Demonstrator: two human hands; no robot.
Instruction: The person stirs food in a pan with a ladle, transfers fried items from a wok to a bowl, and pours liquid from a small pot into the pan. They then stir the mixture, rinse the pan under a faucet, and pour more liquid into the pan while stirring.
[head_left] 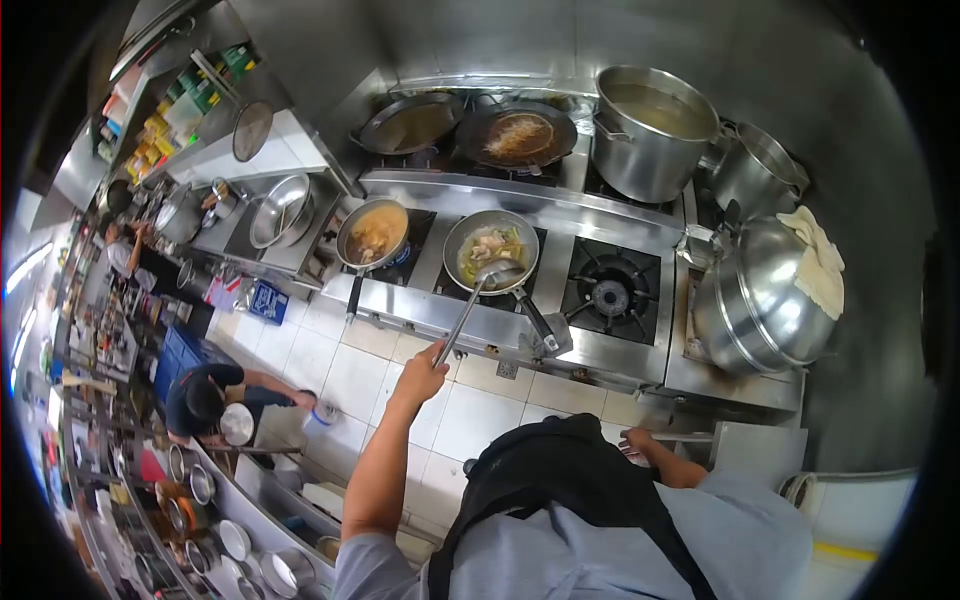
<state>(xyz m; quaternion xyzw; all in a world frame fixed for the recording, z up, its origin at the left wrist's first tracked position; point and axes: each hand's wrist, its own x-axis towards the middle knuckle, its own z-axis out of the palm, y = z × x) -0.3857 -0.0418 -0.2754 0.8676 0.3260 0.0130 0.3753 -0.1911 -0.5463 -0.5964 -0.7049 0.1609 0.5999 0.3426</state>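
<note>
My left hand (420, 380) is closed around the long handle of a metal ladle (462, 325). The ladle's bowl rests in a frying pan (451, 240) that holds pieces of food and green vegetables in liquid. That pan sits on the middle front burner, its dark handle pointing toward me. To its left, another pan (345, 245) contains an orange-brown sauce with pieces in it. Down at my right side, my right hand (638, 441) is closed near a pale counter edge; a small whitish and reddish thing shows at its fingers, too hidden to name.
Two woks (392, 148) with liquid, one frothing, sit at the back beside a large stockpot (650, 165). A bare burner (610, 293) is front right, beside a big metal pot with a cloth (822, 265). Another person (205, 400) bends at left; a second stands farther off.
</note>
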